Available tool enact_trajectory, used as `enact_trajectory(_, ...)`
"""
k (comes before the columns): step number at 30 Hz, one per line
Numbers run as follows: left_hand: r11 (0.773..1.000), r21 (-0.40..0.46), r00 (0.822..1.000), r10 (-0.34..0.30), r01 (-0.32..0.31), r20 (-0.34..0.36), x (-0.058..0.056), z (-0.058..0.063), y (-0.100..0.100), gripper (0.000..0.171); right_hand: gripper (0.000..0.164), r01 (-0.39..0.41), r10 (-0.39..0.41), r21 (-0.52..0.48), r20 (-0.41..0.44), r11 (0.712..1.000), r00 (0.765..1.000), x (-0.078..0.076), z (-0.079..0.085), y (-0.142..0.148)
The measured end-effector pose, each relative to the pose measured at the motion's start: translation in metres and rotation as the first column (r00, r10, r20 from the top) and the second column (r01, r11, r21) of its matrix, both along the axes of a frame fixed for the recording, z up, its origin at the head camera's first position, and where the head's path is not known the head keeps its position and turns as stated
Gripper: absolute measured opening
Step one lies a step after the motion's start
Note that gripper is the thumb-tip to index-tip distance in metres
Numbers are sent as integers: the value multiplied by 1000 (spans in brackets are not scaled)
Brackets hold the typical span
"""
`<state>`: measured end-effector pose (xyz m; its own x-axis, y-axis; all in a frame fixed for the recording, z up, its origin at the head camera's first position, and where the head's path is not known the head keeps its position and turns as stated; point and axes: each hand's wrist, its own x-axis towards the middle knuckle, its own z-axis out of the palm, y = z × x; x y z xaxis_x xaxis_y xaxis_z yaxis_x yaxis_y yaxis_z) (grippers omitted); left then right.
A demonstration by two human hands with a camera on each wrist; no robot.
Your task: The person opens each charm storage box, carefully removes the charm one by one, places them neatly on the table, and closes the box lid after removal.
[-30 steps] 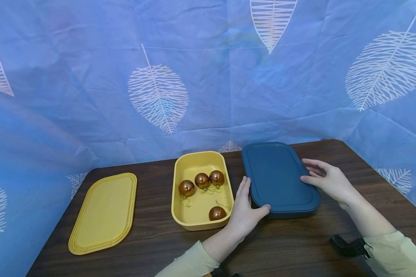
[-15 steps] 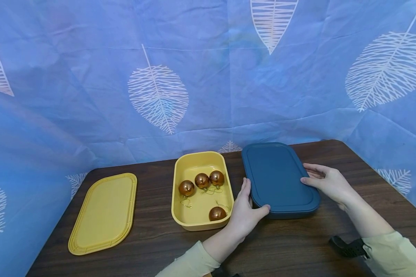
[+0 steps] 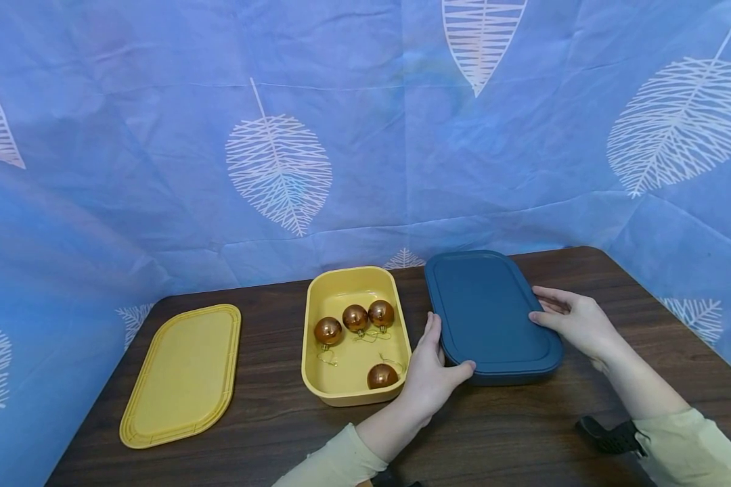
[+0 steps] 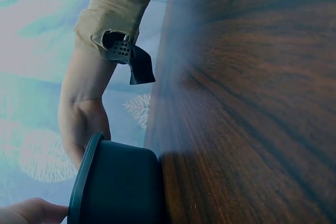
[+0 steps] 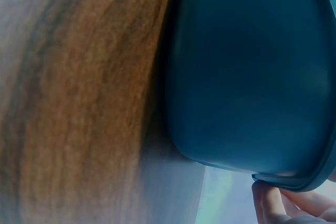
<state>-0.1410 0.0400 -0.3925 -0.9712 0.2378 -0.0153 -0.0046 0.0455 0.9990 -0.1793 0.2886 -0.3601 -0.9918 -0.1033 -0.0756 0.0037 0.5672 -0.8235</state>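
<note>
While my L grip [image 3: 429,380] holds the blue lidded box [image 3: 492,312] by its near L corner and my R grip [image 3: 577,327] pinches its R rim, it's btwn them, long axis running away from me, far end angled L; both touch, neither's nearer. Dark bench [image 3: 271,372] beneath, yellow tub [image 3: 347,372] just L, blue cloth [image 3: 365,142] behind.

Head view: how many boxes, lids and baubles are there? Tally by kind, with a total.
Boxes: 2 (yellow box, blue box)
Lids: 2 (yellow lid, blue lid)
Brown baubles: 4
Total: 8
</note>
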Motion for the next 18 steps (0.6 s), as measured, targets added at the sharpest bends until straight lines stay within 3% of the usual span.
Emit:
enact_trajectory(12,1000,5,1000,2,-2,-26,3,0,1,88,71,6,-6,2,-19,1000,1000,1,1,-1)
enact_trajectory(18,999,-32,999,19,-20,-48,3,3,1,88,71,10,-11,-10,-23,1000,1000,2,4,-2)
